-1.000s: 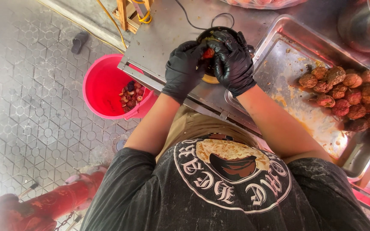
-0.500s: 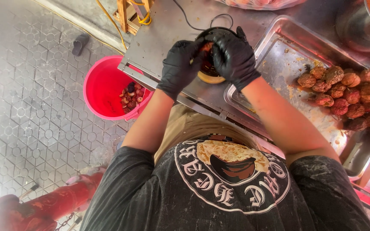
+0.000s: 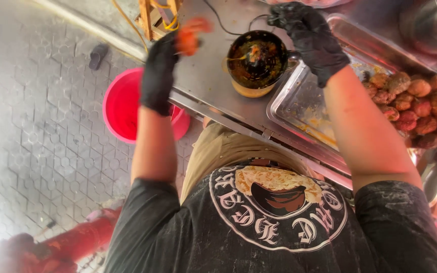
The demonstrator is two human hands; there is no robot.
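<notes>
Nearest the camera, at six o'clock, a black T-shirt [image 3: 279, 227] with a round print fills the bottom of the view, and both bare forearms rise from it toward the desk [image 3: 213, 76]. At nine o'clock from the shirt, down on the hexagon-tiled floor [image 3: 41, 126], a red bucket [image 3: 122, 108] stands just beside the desk's near edge, partly hidden behind the left forearm.

Above it, the left hand [image 3: 160, 73], in a black glove, is lifted over the desk edge, fingers pinched shut on a blurred orange-red piece of fruit [image 3: 190, 35] held at its fingertips. The fruit is at nine o'clock from the juicer bowl [image 3: 256, 60], close to it but not touching. That dark round bowl sits on the steel desk with wet orange pulp inside.

At two o'clock from the bowl, the right hand [image 3: 307, 33], also in a black glove, is raised with fingers curled; I cannot tell whether it holds anything. The two hands are well apart, the bowl between them.

Under the right forearm lies a steel tray [image 3: 299, 108], smeared with yellow juice, and a heap of reddish-brown fruits [image 3: 421, 108] lies at its three o'clock end.
</notes>
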